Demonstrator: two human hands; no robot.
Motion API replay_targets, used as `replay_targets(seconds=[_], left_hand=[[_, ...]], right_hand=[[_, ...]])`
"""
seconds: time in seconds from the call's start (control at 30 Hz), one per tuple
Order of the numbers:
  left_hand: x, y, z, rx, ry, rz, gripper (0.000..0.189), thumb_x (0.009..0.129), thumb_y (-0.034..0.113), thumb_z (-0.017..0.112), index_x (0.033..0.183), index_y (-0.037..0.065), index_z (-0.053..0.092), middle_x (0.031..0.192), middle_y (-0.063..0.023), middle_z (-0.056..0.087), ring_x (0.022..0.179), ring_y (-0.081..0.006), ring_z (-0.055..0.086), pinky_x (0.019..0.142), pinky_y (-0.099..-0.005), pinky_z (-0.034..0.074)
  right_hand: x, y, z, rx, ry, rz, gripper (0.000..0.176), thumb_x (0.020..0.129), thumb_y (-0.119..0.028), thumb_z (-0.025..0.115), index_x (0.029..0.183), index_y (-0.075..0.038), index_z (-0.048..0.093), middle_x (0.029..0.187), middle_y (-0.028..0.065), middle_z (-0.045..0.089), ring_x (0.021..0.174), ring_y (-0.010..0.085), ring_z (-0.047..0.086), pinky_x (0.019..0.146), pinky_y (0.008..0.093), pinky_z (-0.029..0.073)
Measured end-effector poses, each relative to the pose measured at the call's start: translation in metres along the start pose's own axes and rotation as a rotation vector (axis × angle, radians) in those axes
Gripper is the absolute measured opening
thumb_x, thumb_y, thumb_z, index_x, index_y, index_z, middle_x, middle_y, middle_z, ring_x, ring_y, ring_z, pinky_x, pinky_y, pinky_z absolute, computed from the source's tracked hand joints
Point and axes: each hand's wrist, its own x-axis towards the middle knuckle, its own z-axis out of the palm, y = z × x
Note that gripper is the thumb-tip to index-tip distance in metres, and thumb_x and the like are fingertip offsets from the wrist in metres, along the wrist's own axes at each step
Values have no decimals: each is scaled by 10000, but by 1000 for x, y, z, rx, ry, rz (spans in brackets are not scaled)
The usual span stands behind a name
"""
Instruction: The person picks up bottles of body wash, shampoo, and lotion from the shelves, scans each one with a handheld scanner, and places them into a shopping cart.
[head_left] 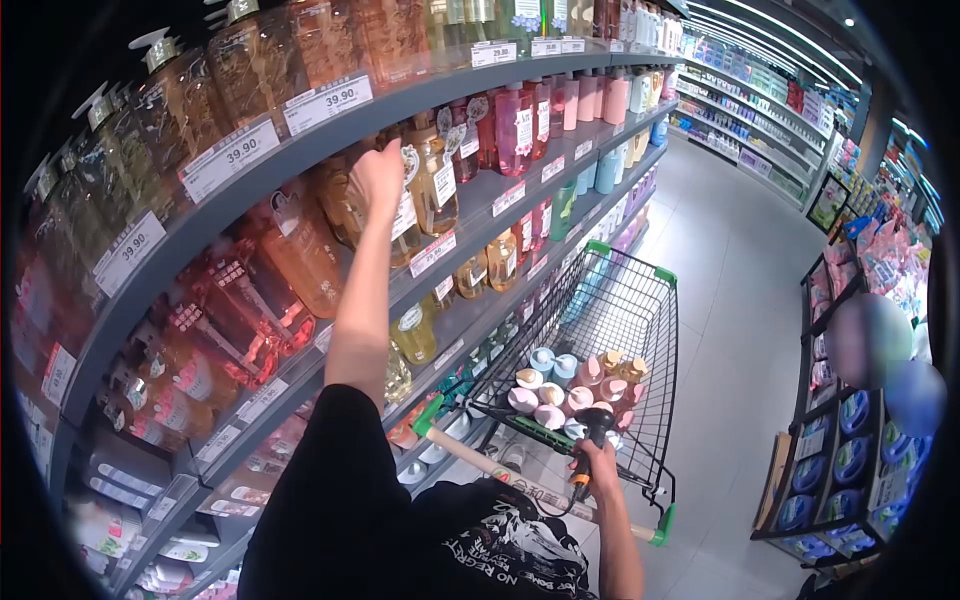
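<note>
A: What is the biggest thing there?
B: The multi-tier store shelf point(420, 80), packed w/ bottles in rows, many labels to the front, prob. b/c these must be easy to read.
A: And then?
B: A black wire shopping cart point(652, 335) w/ green corners, just beside the shelf, I think so that the reach is short. Inside it, pump bottles point(580, 388) stand in a tight cluster near the handle end, prob. so they do not tip over.
A: Where is the L hand point(378, 180)?
B: On the tier below the top one, at an amber bottle point(338, 205). The fingers are bent, but their tips are hidden, so I cannot tell if it has hold of it.
A: And the R hand point(602, 466)?
B: Closed around the grip of a handheld scanner point(596, 424), near the cart handle, maybe b/c this grip suits one hand.
A: Smallest?
B: Price labels point(328, 103), on the shelf edges.
</note>
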Motion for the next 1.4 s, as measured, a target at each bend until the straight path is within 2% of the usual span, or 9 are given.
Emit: replay_targets(seconds=[0.07,0.1,0.17,0.23,0.5,0.77,1.0,1.3,1.4], left_hand=[[-19,13,-8,-15,88,21,409,795,374,654,698,-23,662,783,-221,673,831,-384,655,803,-490,464],[-33,17,-3,-81,263,89,396,804,369,653,840,-23,608,822,-210,677,796,-401,658,771,-523,467],[-52,23,-6,-187,212,106,478,813,281,662,1146,37,421,831,-209,673,797,-395,663,727,-518,484],[-75,27,-6,-257,271,280,520,801,229,701,1201,77,403,802,-189,674,793,-366,677,711,-452,503],[-79,13,0,-262,224,328,431,789,115,687,1157,121,463,782,-157,655,751,-351,667,649,-413,496],[-101,28,-36,-578,415,614,288,829,34,666,1057,27,490,759,-68,573,626,-116,589,587,-247,459],[-138,39,-50,-1191,-155,326,271,849,-67,568,1065,26,435,703,-69,567,596,-131,591,582,-272,492],[-196,-6,-7,-1255,-729,97,256,830,-92,550,1030,9,424,613,-69,537,560,-154,566,579,-313,494],[-205,-20,-1,-1246,-876,45,267,812,-101,562,1014,6,422,598,-66,524,547,-159,557,586,-333,497]], right_hand=[[-4,-2,3,25,-5,-5,242,806,-100,588,972,26,464,778,123,557,495,185,579,395,347,510],[-4,-2,4,26,-8,-1,239,803,-94,587,972,28,470,780,123,556,494,183,574,415,344,520],[-3,0,4,53,-7,-24,212,796,-85,583,950,32,498,775,122,558,493,176,559,471,341,539],[-7,-5,8,13,2,14,182,799,-86,575,920,38,521,772,125,561,494,174,546,514,338,547],[-11,-2,1,64,3,-48,183,805,-83,566,925,47,519,779,134,580,503,171,552,511,332,545],[-13,-2,3,90,-5,-61,185,799,-70,568,928,53,522,791,145,603,511,168,561,519,326,551],[-25,-13,6,214,35,-89,227,798,-60,555,984,29,460,791,155,597,492,171,537,515,346,540],[-37,-55,13,465,51,-121,256,837,-98,575,1064,-22,484,731,122,569,430,146,436,466,311,441],[-34,-63,12,549,-121,-73,311,844,-172,570,1101,-9,504,704,114,563,381,122,400,386,276,396]])
